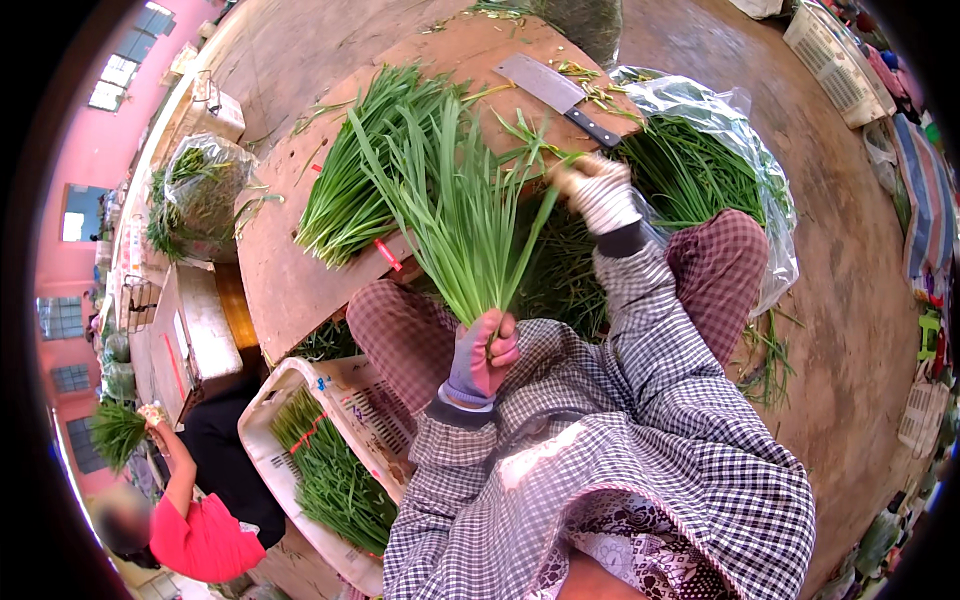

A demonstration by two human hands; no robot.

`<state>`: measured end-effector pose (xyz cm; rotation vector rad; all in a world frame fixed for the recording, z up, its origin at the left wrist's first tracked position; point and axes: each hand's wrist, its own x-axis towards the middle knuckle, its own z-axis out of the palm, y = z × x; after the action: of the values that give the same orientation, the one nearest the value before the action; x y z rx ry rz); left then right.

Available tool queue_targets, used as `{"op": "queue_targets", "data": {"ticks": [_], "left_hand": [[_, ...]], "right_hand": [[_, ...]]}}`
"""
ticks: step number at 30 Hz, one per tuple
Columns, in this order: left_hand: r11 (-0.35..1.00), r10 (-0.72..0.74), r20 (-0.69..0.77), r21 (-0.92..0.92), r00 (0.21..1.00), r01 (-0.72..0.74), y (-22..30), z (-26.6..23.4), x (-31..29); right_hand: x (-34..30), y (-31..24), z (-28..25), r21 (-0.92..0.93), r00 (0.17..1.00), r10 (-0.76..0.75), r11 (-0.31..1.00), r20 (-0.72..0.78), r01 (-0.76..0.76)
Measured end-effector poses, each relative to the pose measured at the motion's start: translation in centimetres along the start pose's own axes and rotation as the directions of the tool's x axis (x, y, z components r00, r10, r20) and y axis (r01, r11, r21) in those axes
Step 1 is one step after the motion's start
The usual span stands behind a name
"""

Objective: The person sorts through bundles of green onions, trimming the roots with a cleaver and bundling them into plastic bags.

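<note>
My left hand (484,358), in a pinkish-purple glove, is closed round the pale lower ends of a bunch of garlic chives (462,225). The long green leaves fan up and away over the board. To the right of the bunch, my right hand (596,188), in a whitish glove, is pinched at a few leaf ends (545,160); its fingertips are partly blurred. A thick pile of cut chives (375,160) lies on the wooden board (275,250), left of the held bunch. Beyond my right hand rests a cleaver (550,90) with a black handle.
A clear plastic bag of chives (695,170) stands by my right knee. Left of my lap is a white crate (265,430) with tied chive bundles. At the far left a person in a red top (205,535) holds another bunch. Leaf scraps litter the board's far edge.
</note>
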<state>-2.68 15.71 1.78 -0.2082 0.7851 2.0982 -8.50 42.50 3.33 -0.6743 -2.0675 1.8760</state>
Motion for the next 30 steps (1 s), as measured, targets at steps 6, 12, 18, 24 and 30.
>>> {"op": "queue_targets", "data": {"ticks": [6,12,18,24,30], "left_hand": [[0.999,0.034,-0.070,0.039,0.997,-0.031,0.2,-0.6,-0.1],[0.934,0.200,-0.236,0.338,0.951,-0.113,0.3,1.5,2.0],[0.882,0.219,-0.324,0.468,0.920,-0.045,-2.6,-0.4,4.3],[0.988,0.066,-0.142,0.149,0.988,-0.045,-2.5,-1.2,3.4],[0.989,0.000,-0.028,-0.148,1.000,-0.004,-2.0,-1.1,3.1]], "right_hand": [[1.4,-0.9,-7.5,0.067,0.924,-0.259,0.955,-0.281,0.288],[-8.0,2.4,0.2,-0.148,0.934,-0.039,0.984,0.354,0.097],[-7.7,5.2,5.4,-0.317,0.902,-0.086,0.918,0.424,0.237],[-8.0,4.0,4.4,-0.380,0.914,-0.040,0.901,0.403,0.207],[-7.9,4.4,4.3,-0.448,0.914,-0.117,0.843,0.388,0.298]]}}
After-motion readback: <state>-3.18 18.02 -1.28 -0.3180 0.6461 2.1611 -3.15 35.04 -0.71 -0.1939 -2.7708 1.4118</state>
